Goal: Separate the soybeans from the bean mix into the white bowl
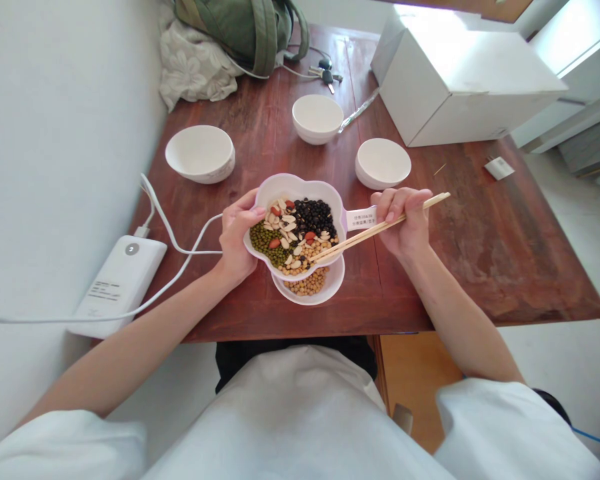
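Observation:
My left hand (237, 233) grips the left rim of a flower-shaped white dish (300, 189) that holds green mung beans, black beans, pale seeds, a few red peanuts and yellow soybeans. The dish is lifted and tilted over a white bowl (330, 287) with soybeans in it. My right hand (403, 217) is closed on a pair of wooden chopsticks (380, 230), whose tips rest among the soybeans at the dish's near edge. A small white label (361, 218) sticks out from the dish's right side.
Three empty white bowls stand behind the dish: left (200, 153), middle (317, 118), right (383, 162). A white power bank (120, 283) with cable lies at the table's left edge. A white box (460, 80), keys (326, 73), a green backpack (245, 27) sit farther back.

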Available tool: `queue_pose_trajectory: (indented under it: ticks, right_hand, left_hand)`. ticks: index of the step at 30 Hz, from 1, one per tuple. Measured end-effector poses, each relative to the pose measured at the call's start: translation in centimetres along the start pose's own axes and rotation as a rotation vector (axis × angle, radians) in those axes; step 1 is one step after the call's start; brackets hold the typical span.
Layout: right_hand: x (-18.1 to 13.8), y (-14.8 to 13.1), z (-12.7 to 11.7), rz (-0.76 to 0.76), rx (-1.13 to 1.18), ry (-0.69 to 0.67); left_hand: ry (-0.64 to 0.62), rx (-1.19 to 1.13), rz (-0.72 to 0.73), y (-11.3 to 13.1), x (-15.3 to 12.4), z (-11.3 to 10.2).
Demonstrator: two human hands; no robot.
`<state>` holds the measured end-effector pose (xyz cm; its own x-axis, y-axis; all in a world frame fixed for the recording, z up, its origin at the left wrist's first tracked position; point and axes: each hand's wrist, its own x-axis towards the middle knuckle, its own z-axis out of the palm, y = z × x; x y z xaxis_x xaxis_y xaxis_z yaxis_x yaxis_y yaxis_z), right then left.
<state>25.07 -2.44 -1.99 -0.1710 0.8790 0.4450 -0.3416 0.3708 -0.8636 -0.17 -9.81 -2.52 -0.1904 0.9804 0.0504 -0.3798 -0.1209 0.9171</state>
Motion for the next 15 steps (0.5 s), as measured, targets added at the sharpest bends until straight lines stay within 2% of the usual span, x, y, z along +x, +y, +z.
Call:
queue_pose_trajectory:
  ticks: [15]
  right_hand:
    - [-0.07, 0.14, -0.18, -0.012, 0.022, -0.021]
  left_hand:
    - [-0.048, -0.054, 0.032, -0.17, 0.06, -0.28]
